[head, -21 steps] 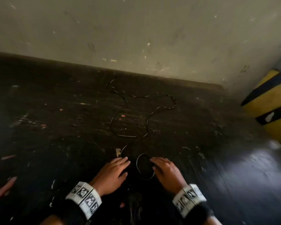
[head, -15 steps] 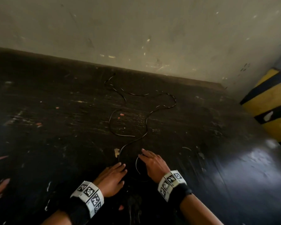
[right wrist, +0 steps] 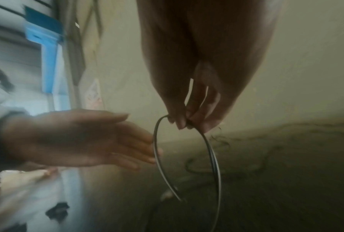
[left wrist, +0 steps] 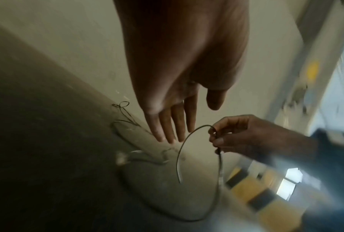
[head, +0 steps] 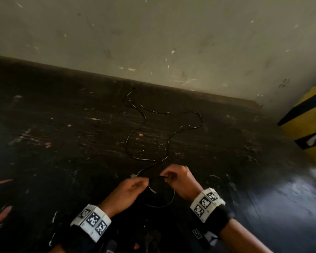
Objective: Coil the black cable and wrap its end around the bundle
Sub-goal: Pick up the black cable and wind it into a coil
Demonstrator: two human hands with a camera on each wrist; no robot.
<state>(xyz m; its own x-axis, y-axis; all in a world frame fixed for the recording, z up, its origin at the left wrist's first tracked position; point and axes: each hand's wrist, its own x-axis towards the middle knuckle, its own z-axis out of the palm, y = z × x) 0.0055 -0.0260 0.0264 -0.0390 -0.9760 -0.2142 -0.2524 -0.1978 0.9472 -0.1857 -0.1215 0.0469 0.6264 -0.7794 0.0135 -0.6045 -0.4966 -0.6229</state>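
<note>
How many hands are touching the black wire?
1. The right hand pinches the black cable near its end, lifting a loop. The left hand, fingers straight, reaches toward that loop; the wrist views do not clearly show whether it touches.

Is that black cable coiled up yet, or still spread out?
Mostly spread out: the cable snakes across the floor; the right hand pinches one small loop.

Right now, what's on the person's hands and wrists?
Both hands are bare, no gloves. The left hand and right hand each have a white band at the wrist printed with square black-and-white markers, left band, right band. Behind each band sits a black strap or cuff.
</note>
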